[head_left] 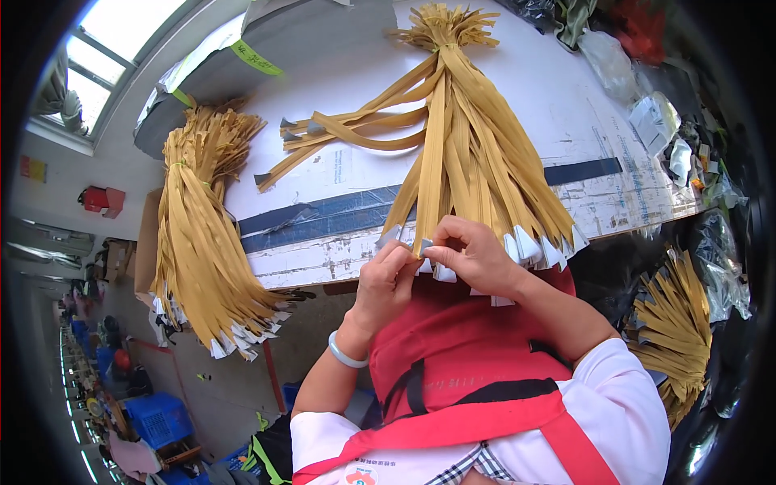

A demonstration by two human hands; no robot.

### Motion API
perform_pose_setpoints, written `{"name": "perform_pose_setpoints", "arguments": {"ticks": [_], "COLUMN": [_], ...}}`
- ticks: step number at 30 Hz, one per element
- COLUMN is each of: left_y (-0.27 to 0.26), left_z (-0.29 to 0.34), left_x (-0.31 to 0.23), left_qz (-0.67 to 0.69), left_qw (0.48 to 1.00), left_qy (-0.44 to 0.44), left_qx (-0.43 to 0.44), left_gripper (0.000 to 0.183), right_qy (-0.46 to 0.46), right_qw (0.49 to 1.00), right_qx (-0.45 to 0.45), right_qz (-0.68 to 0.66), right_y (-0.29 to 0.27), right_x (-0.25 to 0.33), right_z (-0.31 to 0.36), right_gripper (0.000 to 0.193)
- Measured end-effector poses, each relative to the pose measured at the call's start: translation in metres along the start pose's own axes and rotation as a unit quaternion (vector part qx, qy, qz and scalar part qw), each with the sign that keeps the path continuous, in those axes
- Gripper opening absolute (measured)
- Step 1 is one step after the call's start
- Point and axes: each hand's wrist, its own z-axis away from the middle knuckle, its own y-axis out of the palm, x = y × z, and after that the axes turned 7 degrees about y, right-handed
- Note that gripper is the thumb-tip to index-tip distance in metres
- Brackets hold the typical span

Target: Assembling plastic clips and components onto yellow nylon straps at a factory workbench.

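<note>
A tied bundle of long tan fabric strips, which look like zipper tapes, fans out over the white table toward me. White and grey tabs cover the strips' near ends. At the table's front edge my left hand is closed in a pinch on the end of one tan strip. My right hand pinches the same end from the other side, thumb and forefinger at its grey tab. The fingers partly hide that end. Several strips with grey tips are splayed out to the left, apart from the rest.
Another tied bundle of tan strips hangs over the table's left end. More tan strips lie low on the right beside clear plastic bags. Dark tape crosses the worn table top. A blue crate stands on the floor.
</note>
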Motion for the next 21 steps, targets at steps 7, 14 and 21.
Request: {"name": "perform_pose_setpoints", "arguments": {"ticks": [7,14,21], "left_y": [-0.019,-0.064,-0.016], "left_z": [0.001,0.001,0.012], "left_x": [0.018,0.072,0.066], "left_qz": [0.111,-0.009,-0.126], "left_qw": [0.984,0.970,0.986], "left_qy": [-0.053,-0.158,-0.108], "left_qx": [-0.128,-0.185,-0.034], "left_gripper": [0.007,0.021,0.018], "right_qy": [0.118,0.182,0.033], "right_qw": [0.985,0.975,0.996], "right_qx": [-0.056,0.040,0.049], "right_qz": [-0.114,-0.121,0.059], "right_y": [-0.008,-0.006,0.003], "right_x": [-0.013,-0.014,-0.012], "right_z": [0.001,-0.003,-0.002], "right_gripper": [0.017,0.018,0.015]}}
